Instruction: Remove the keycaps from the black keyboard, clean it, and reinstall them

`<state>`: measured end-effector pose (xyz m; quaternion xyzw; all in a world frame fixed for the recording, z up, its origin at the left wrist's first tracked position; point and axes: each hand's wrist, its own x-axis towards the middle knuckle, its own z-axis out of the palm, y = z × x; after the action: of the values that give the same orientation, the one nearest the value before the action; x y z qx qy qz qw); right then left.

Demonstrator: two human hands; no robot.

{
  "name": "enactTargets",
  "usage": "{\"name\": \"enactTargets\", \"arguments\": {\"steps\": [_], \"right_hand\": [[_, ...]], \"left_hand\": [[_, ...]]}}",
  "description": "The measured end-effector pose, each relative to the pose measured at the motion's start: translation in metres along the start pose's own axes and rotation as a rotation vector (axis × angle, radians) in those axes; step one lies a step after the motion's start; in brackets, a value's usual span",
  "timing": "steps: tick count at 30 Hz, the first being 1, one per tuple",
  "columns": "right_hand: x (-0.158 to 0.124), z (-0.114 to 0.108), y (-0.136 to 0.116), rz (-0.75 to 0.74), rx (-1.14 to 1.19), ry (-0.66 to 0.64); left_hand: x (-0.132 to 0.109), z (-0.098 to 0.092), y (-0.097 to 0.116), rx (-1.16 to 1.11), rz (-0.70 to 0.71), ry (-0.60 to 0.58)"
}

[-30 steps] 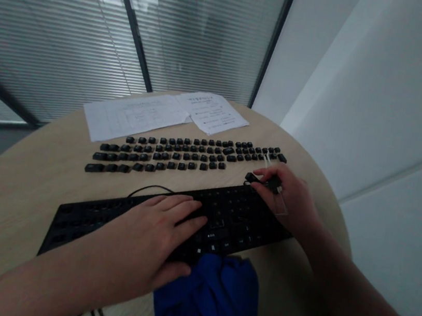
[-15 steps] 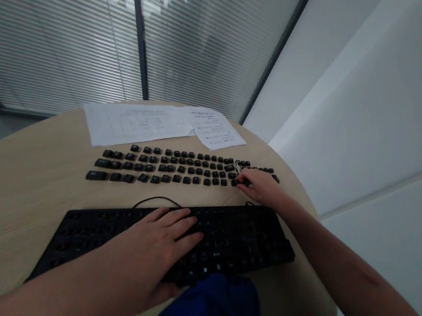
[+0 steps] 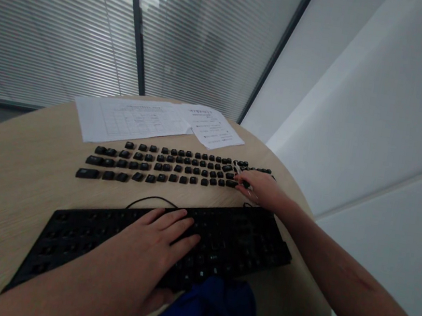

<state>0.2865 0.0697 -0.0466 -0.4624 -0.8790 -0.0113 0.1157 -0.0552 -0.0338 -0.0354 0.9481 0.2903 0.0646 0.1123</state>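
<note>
A black keyboard (image 3: pixel 239 235) lies at a slant on the round table, with many of its keycaps off on the left side. My left hand (image 3: pixel 155 247) rests flat on it, fingers spread over the middle keys. Beyond the keyboard, loose black keycaps (image 3: pixel 172 178) stand in several rows. My right hand (image 3: pixel 260 187) is at the right end of these rows, fingers closed around a small keycap puller (image 3: pixel 238 167) with thin pale wire ends. Part of the puller is hidden by the fingers. Just left of that hand lies a wide keycap (image 3: pixel 231 184).
Two printed paper sheets (image 3: pixel 134 118) lie at the far side of the wooden table (image 3: pixel 5 171). A cable (image 3: pixel 152 198) loops behind the keyboard. Blue cloth (image 3: pixel 208 314) shows at the near edge. A white wall (image 3: pixel 398 111) stands to the right, window blinds behind.
The wide black keycap that was in my right hand now lies at the end of the front row. That hand has taken hold of the puller. My left hand stays on the keyboard.
</note>
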Motion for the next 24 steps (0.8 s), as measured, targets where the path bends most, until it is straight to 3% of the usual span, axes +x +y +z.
{"name": "enactTargets", "arguments": {"steps": [4, 7, 9, 12, 15, 21, 24], "right_hand": [[-0.024, -0.023, -0.013, 0.111, 0.195, 0.232], [-0.053, -0.038, -0.032, 0.255, 0.524, 0.481], [-0.072, -0.044, -0.046, 0.353, 0.763, 0.56], [-0.094, -0.043, -0.062, 0.462, 1.006, 0.453], [-0.105, -0.032, -0.071, 0.533, 1.091, 0.323], [-0.115, -0.019, -0.076, 0.498, 1.07, 0.294], [-0.118, -0.02, -0.08, 0.478, 1.145, 0.301]], "left_hand": [[0.001, 0.0, 0.0, 0.018, 0.004, -0.009], [0.002, 0.002, -0.002, 0.044, 0.012, -0.017], [0.002, 0.005, -0.005, 0.052, 0.027, 0.012], [0.003, 0.009, -0.009, 0.038, 0.046, 0.036], [0.004, 0.007, -0.01, 0.043, 0.056, 0.013], [0.006, -0.008, -0.007, 0.104, 0.082, -0.042], [0.007, -0.012, -0.006, 0.098, 0.099, -0.007]]}}
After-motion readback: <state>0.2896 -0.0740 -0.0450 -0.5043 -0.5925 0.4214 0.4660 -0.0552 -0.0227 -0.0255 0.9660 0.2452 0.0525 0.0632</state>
